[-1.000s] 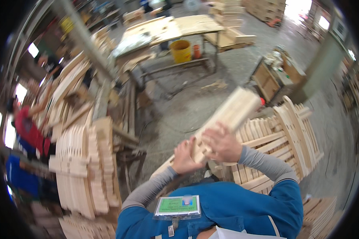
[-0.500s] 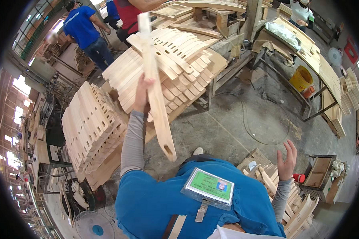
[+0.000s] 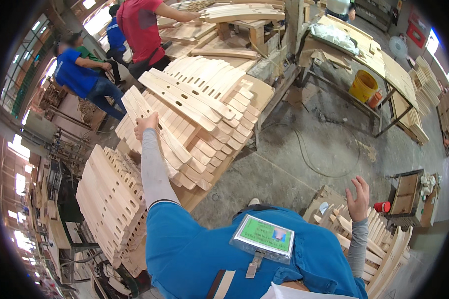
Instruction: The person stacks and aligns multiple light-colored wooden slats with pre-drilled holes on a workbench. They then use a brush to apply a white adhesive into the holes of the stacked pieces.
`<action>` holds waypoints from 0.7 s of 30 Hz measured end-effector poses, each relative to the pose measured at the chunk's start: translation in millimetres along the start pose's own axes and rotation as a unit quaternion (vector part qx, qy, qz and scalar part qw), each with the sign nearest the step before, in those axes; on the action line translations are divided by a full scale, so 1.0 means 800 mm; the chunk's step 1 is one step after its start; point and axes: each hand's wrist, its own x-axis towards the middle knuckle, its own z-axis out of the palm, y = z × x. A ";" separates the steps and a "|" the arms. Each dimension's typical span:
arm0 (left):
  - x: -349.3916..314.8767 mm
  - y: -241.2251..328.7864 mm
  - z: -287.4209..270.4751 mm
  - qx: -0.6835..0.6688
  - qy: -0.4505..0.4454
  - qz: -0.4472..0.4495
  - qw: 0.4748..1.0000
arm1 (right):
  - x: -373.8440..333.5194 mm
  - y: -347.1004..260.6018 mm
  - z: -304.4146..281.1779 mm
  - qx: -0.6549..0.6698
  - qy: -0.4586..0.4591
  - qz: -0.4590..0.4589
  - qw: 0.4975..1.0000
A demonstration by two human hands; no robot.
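Note:
My left hand (image 3: pixel 146 123) is closed round a pale curved wooden slat (image 3: pixel 173 147) with slotted holes, which lies on the near left side of a large stack of similar slats (image 3: pixel 204 149). More slotted slats (image 3: pixel 177 97) rest crosswise on top of that stack, just beyond the hand. My right hand (image 3: pixel 357 200) is raised at the lower right, its fingers apart and nothing in them. Below and beside it stands a pile of wooden pieces (image 3: pixel 384 259).
A second stack of slotted slats (image 3: pixel 107 199) stands at the left. People work beyond the table, one in a red shirt (image 3: pixel 137 27). At the right are a long workbench (image 3: pixel 396 82), a yellow bucket (image 3: pixel 363 85) and a wooden box (image 3: pixel 406 197). A cable (image 3: pixel 304 154) lies on the floor.
The slat in my left hand has come down from in front of my body onto the stack, farther left. My right hand stays raised and open. The view has shifted somewhat.

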 end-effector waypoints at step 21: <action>-0.488 0.069 0.150 -0.010 -0.240 0.619 0.747 | -0.279 0.209 0.028 -0.023 0.086 0.340 0.936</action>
